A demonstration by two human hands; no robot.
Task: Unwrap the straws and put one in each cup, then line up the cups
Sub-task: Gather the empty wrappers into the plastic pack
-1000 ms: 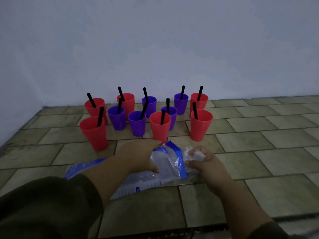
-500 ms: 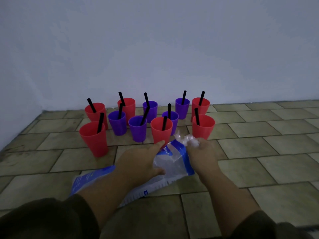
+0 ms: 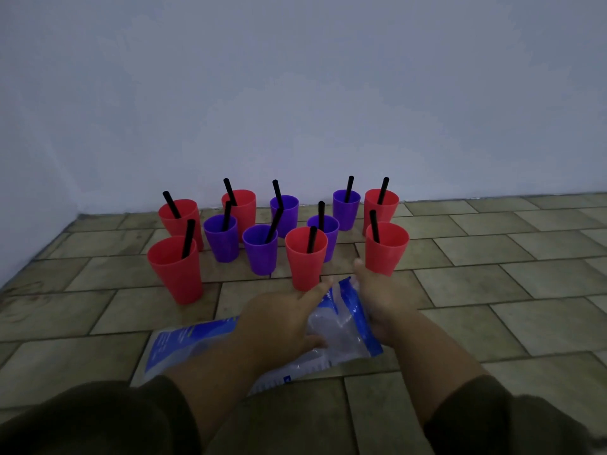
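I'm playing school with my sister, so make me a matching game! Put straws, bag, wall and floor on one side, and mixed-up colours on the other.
Things:
1 straws
2 bag
3 wall
4 floor

Colours:
A blue and clear
B brownish
C black
D whitish

Pairs: 1-C, 2-A, 3-D, 4-B

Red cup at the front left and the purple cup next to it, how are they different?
The red plastic cup is red; the purple plastic cup is purple. The red cup stands in front, the purple cup farther back, and the red cup looks taller. Both stand upright, each holding a black straw.
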